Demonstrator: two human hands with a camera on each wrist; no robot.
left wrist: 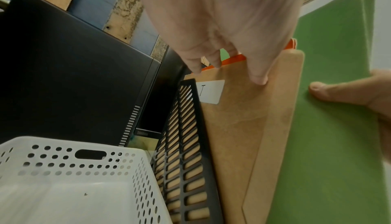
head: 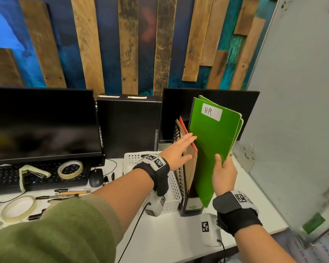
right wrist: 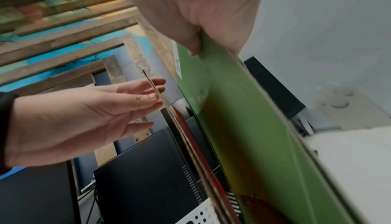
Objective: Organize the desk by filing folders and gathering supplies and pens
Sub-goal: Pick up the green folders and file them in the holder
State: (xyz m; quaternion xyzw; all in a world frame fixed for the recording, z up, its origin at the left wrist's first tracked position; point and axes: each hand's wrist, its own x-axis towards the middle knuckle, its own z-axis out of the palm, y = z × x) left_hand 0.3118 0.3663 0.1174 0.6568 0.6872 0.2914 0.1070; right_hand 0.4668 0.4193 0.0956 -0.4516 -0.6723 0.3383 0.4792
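Observation:
A green folder [head: 213, 141] labelled HR stands tilted with its lower end inside the black file holder [head: 191, 207]. My right hand [head: 223, 172] pinches its near edge, thumb on the front face [right wrist: 194, 50]. A brown folder [head: 190, 164] and a red one [head: 184, 128] stand in the same holder, left of the green folder [left wrist: 330, 110]. My left hand [head: 179, 150] lies flat against the brown folder [left wrist: 243, 127] with straight fingers [left wrist: 258, 75], holding it and the red folder aside. In the right wrist view the left hand [right wrist: 84, 109] touches the folder edges.
A white perforated basket [head: 133, 158] sits left of the holder. Two tape rolls [head: 70, 168], a stapler [head: 34, 172], pens [head: 72, 192] and a mouse [head: 96, 177] lie by the keyboard [head: 8, 179]. Monitors [head: 42, 122] and a PC tower [head: 129, 126] stand behind. A grey partition [head: 296, 111] closes the right.

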